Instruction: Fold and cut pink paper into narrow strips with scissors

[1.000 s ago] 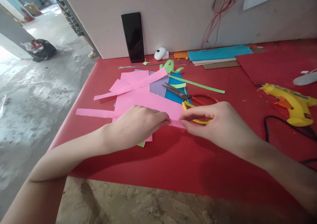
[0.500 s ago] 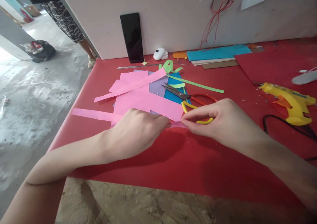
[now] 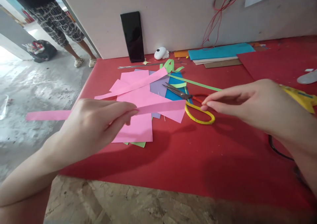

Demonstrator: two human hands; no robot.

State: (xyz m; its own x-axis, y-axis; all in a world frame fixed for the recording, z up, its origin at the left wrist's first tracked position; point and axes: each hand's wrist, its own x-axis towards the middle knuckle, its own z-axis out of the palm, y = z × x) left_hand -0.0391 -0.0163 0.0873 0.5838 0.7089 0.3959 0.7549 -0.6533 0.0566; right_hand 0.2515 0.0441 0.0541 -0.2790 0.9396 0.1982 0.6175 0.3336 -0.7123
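Note:
My left hand (image 3: 101,125) pinches a pink paper strip (image 3: 162,107) between thumb and fingers, above the paper pile. One end of the strip reaches right toward the scissors; the other sticks out left past the table edge. Thumb and finger of my right hand (image 3: 237,102) are closed together by the scissors (image 3: 200,118), apart from the strip's end; anything between them is too small or hidden to make out. The scissors, with one yellow and one red handle, lie across pink paper sheets (image 3: 135,126), a purple sheet (image 3: 158,83) and a blue sheet (image 3: 173,93).
Green paper strips (image 3: 198,82) lie behind the scissors. A black phone (image 3: 133,37) leans on the wall beside a small white object (image 3: 161,52). A yellow glue gun (image 3: 299,97) is partly hidden by my right hand. Another person's legs (image 3: 71,46) show at left.
My hands have moved apart and up. The left has drawn the pink strip left, and the right has come off its end. The other person's legs now show more fully.

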